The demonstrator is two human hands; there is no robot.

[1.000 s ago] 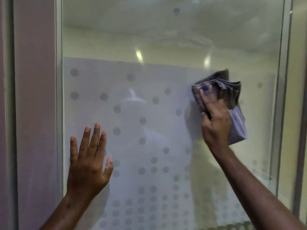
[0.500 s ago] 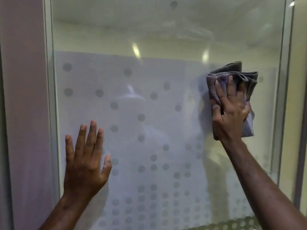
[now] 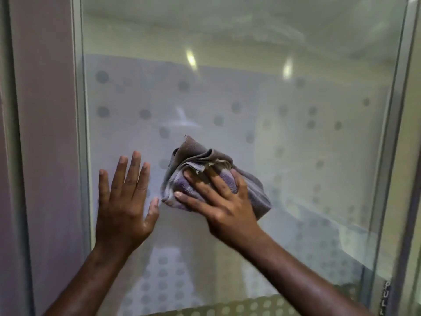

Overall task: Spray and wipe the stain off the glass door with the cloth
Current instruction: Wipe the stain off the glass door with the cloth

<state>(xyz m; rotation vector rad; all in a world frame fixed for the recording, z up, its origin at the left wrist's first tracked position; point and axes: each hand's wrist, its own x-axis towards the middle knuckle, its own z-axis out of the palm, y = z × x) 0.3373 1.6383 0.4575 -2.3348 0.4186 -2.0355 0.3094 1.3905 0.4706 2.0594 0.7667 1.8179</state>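
The glass door (image 3: pixel 296 156) fills the view, frosted with a pattern of grey dots and showing faint reflections. A crumpled grey cloth (image 3: pixel 196 160) is pressed flat against the glass near the middle. My right hand (image 3: pixel 218 201) lies over the cloth with fingers spread on it, holding it to the pane. My left hand (image 3: pixel 126 201) rests flat on the glass just left of the cloth, fingers apart, holding nothing. Its thumb nearly touches the cloth's lower left corner. No stain stands out on the glass and no spray bottle is in view.
A metal frame post (image 3: pixel 79 144) borders the pane on the left, with a pale pinkish wall panel (image 3: pixel 45 156) beyond it. Another frame post (image 3: pixel 391 144) runs down the right side. A denser band of dots (image 3: pixel 227 309) crosses the bottom of the glass.
My right hand has swept the cloth from the upper right of the pane down and left to the middle, beside my left hand. My left hand has stayed flat on the glass.
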